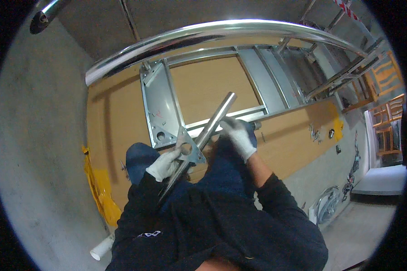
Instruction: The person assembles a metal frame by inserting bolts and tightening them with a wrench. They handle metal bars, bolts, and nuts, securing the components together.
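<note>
Observe the lie of the tube (215, 119). It is in front of your torso, above your lap, with its long axis slanting from lower left to upper right. The open upper end points away from you, toward the frame (175, 101) on the cardboard (280, 135). The plate (193, 155), roughly triangular and pierced with holes, overlaps the tube below its visible middle.

Left hand (163, 166): the gloved fingers are closed on the lower left edge of the plate. This is the hand nearer the overlap of plate and tube.

Right hand (238, 137): the gloved hand is beside the upper length of the tube, on its right side, with the fingers partly bent and the thumb side toward the metal. You cannot tell here whether these fingers grip the tube, rest on it, or stand just clear. From this hand, the plate lies to the lower left.

Note the hidden areas. The plate covers part of the tube; whether the tube passes behind it or through an opening cannot be determined. The narrow length of metal below the plate may be the same tube or a separate piece; its lower end is lost against your dark clothing. The left fingertips are partly concealed by the plate.
</note>
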Demonstrator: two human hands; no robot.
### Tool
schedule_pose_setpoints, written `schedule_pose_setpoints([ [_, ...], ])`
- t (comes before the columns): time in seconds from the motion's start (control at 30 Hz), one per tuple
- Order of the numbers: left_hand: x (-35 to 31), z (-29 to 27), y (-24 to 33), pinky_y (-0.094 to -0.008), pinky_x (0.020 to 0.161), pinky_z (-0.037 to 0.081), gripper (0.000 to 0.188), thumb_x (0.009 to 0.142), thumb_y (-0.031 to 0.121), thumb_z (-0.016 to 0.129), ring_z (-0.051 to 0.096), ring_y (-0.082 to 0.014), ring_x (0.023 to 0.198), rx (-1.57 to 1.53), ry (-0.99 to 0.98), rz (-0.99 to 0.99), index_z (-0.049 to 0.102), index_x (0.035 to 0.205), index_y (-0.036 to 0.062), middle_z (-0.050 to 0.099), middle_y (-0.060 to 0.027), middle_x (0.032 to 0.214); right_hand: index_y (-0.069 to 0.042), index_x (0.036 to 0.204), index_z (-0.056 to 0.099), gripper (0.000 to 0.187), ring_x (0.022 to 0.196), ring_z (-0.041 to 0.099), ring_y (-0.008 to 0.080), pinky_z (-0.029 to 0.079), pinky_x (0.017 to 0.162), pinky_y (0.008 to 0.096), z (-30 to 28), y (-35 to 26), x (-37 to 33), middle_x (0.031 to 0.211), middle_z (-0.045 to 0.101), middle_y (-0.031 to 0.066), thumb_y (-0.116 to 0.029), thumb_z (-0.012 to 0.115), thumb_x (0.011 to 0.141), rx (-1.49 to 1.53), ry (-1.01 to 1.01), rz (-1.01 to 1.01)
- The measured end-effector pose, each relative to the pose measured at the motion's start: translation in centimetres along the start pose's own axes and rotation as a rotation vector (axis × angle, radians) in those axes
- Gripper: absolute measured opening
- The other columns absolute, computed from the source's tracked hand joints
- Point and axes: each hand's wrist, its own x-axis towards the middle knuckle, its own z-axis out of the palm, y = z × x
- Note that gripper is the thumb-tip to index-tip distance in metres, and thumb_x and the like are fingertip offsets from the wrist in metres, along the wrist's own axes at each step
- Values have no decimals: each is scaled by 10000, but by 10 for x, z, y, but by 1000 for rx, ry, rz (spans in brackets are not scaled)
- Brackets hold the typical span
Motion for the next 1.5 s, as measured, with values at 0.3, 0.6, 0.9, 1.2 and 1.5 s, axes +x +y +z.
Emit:
schedule_pose_setpoints([
  [0.3, -12, 16, 33, -433, 909, 504, 385, 976, 206, 474, 574, -277, 1066, 55, 18, 246, 420, 1267, -40, 530, -153, 1190, -42, 1057, 543, 334, 829, 552, 228, 481, 812, 369, 21, -43, 1, 913, 553, 72, -355, 543, 942, 1148, 93, -51],
  [0.6, -67, 20, 80, -386, 834, 543, 374, 971, 214, 482, 624, -271, 987, 143, 291, 526, 455, 1231, -53, 558, -168, 1164, -41, 1065, 526, 368, 787, 564, 215, 489, 729, 331, -236, -105, -50, 847, 568, 71, -366, 568, 898, 969, 553, -677],
  [0.9, -102, 43, 108, -308, 822, 536, 348, 949, 146, 481, 634, -211, 944, 434, 703, 887, 483, 1227, -63, 608, -152, 1109, -57, 1087, 536, 399, 750, 602, 253, 501, 682, 351, -216, -255, -98, 832, 599, 106, -313, 654, 806, 196, 734, -933],
  [1.2, -160, 77, 133, -325, 804, 535, 318, 958, 138, 466, 630, -197, 913, 435, 852, 1268, 486, 1216, -47, 608, -138, 1076, -73, 1109, 546, 479, 713, 639, 292, 513, 635, 371, -20, -344, -108, 817, 629, 141, -261, 740, 713, -873, -88, -1093],
  [1.5, -164, 103, 131, -290, 895, 487, 360, 959, 76, 446, 586, -167, 1025, 633, 766, 1280, 441, 1295, -54, 591, -118, 1140, -68, 1005, 533, 448, 582, 634, 258, 474, 482, 381, 74, -272, -75, 669, 596, 96, -386, 713, 746, -1383, -274, -1098],
])
